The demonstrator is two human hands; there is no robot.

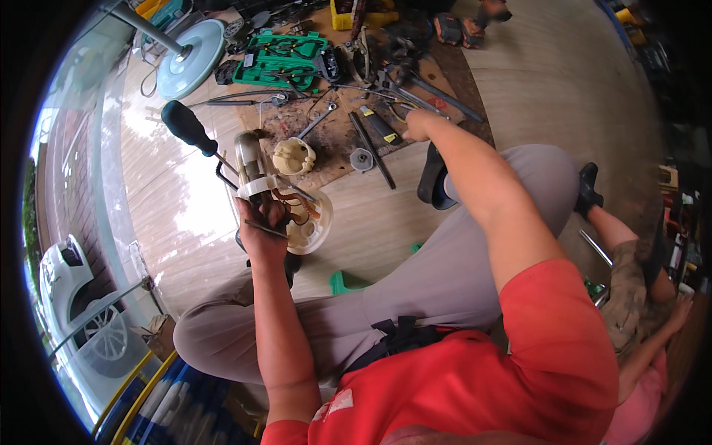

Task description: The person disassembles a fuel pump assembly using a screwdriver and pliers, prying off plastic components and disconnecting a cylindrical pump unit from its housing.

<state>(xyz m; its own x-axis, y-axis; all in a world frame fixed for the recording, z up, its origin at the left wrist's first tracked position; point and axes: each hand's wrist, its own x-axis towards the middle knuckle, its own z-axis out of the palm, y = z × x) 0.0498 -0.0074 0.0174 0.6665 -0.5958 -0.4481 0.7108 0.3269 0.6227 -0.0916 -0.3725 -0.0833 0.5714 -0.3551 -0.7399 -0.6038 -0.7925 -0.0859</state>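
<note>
My left hand (263,233) is closed round a fuel pump assembly. Its clear cylinder (251,154) points up and away, above a white plastic collar (257,185). Orange wires and a round cream flange (320,230) show to the right of the hand. A screwdriver with a dark teal handle (188,126) slants across the assembly in the same grip. My right hand (418,126) is stretched out to the cardboard's edge, fingers curled beside yellowish tool handles (401,111); what they pinch is hidden. Close by lies a black and yellow utility knife (381,124).
On the stained cardboard (334,156) lie a cream plastic cap (294,156), a wrench (317,120), a dark bar (372,150) and a small round part (361,159). Beyond are a green tool case (282,59) and power tools (458,30). A co-worker's hand (678,314) shows at far right.
</note>
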